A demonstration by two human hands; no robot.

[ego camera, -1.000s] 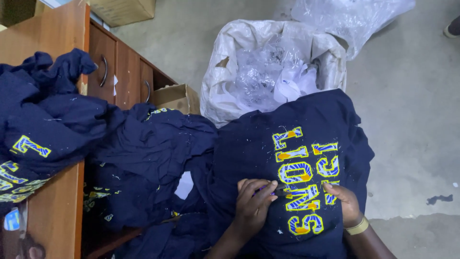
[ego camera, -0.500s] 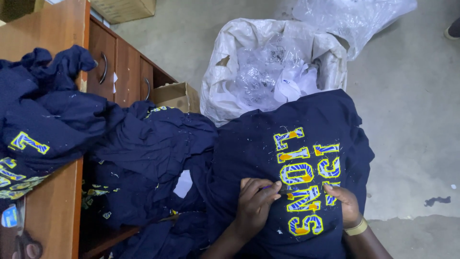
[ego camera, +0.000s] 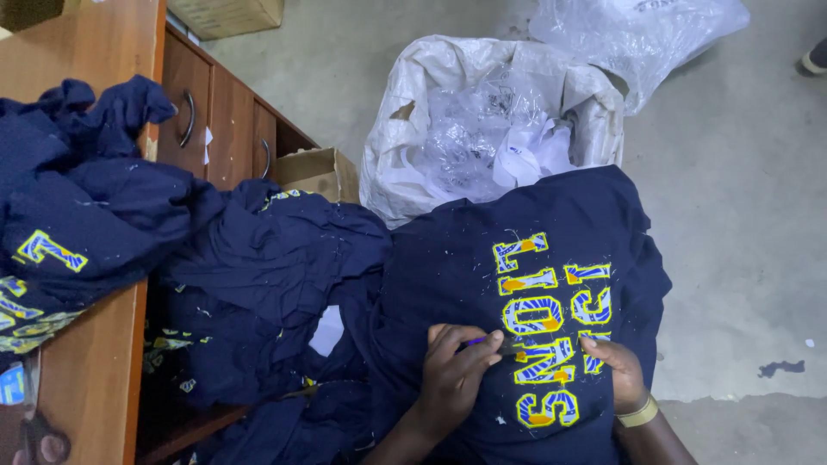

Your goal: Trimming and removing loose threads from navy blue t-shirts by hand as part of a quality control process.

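Navy cotton shirt with yellow-blue lettering (ego camera: pixel 525 284) lies spread at six o'clock; left hand (ego camera: pixel 457 370) pinches a small dark tool (ego camera: pixel 495 344) against the letters, right hand (ego camera: pixel 616 370) presses fabric flat, steadying it

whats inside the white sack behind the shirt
The white sack holds crumpled clear plastic and some white scraps. The navy shirt under both hands covers the sack's near edge, so its lower contents and bottom are hidden.
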